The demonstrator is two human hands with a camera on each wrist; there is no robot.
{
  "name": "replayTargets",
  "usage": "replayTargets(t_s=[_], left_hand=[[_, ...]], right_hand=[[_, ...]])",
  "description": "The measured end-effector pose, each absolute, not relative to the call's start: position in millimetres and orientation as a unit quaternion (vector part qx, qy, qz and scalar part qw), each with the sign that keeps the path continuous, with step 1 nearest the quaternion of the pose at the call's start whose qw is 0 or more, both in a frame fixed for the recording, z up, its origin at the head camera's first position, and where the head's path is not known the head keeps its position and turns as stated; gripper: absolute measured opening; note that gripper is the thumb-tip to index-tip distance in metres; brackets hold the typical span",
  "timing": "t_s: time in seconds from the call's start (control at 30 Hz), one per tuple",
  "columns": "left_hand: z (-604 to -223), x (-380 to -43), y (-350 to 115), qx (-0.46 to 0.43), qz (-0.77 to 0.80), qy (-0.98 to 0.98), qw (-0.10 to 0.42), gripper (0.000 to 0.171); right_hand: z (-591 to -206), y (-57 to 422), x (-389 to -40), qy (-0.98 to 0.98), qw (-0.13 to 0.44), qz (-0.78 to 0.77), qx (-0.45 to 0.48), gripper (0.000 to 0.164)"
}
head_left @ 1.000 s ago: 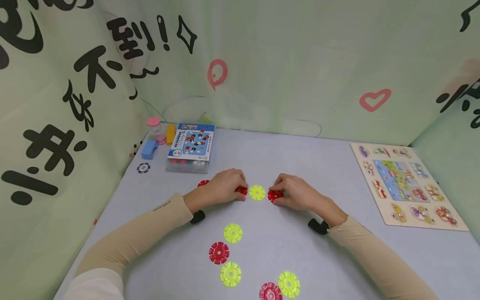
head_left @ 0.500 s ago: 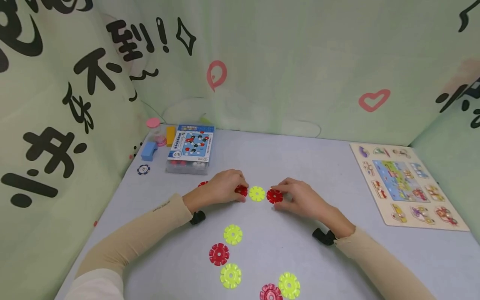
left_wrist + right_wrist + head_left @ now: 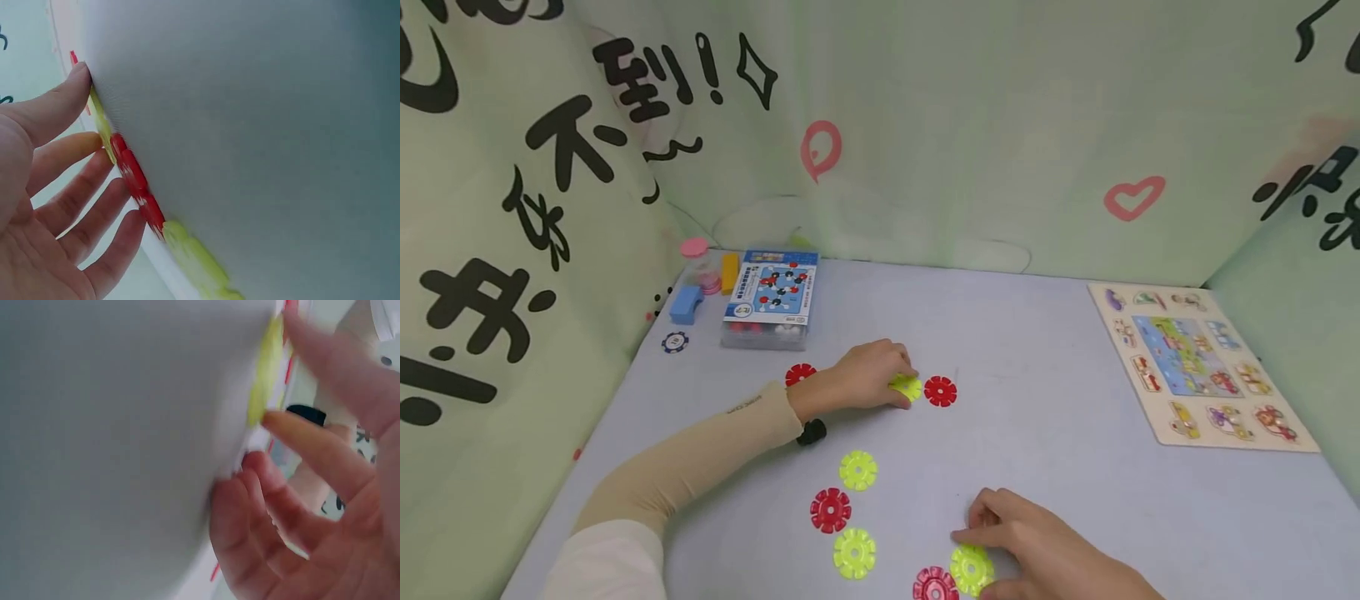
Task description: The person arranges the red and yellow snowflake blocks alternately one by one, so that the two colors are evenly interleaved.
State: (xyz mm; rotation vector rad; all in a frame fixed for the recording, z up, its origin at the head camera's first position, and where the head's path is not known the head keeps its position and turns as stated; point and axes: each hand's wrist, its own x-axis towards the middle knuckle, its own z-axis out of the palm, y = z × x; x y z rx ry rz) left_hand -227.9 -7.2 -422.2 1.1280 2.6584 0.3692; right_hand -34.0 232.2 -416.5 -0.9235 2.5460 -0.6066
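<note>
My left hand (image 3: 874, 375) pinches a yellow-green notched interlocking disc (image 3: 907, 387) by its edges. In the left wrist view, a red disc (image 3: 136, 180) and another yellow-green disc (image 3: 199, 259) follow along the table beside the fingers; the hand hides both in the head view. A red disc (image 3: 940, 391) lies just right of the pinched one, another red disc (image 3: 801, 374) left of the wrist. Near the front edge, my right hand (image 3: 1037, 546) has thumb and forefinger on opposite edges of a yellow-green disc (image 3: 265, 372). Touching it lies a pinkish-red disc (image 3: 936, 584).
Left of centre lie a yellow-green disc (image 3: 858, 471), a red disc (image 3: 831, 510) and another yellow-green disc (image 3: 854, 553). A boxed model kit (image 3: 771, 300), blue block (image 3: 686, 304) and pink-lidded jar (image 3: 698, 265) stand back left. A wooden puzzle board (image 3: 1202, 367) lies right.
My right hand has let go of the red disc and moved down to the front yellow-green disc. My left hand has shifted right from a red disc to the yellow-green one.
</note>
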Motion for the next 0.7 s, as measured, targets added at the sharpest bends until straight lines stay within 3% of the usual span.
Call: replayTargets(t_s=[0.23, 0.5, 0.7], left_hand=[[-426.2, -229.5, -7.3, 0.387, 0.13, 0.907, 0.105, 0.049], [-427.5, -229.3, -7.2, 0.387, 0.134, 0.906, 0.105, 0.049], [-425.6, -228.1, -6.4, 0.386, 0.131, 0.907, 0.105, 0.048]], right_hand=[[-418.6, 228.4, -26.9, 0.915, 0.193, -0.191, -0.299, 0.042], [-418.8, 219.7, -26.4, 0.907, 0.133, -0.177, -0.358, 0.036], [-415.0, 214.3, -27.1, 0.897, 0.173, -0.204, -0.351, 0.045]])
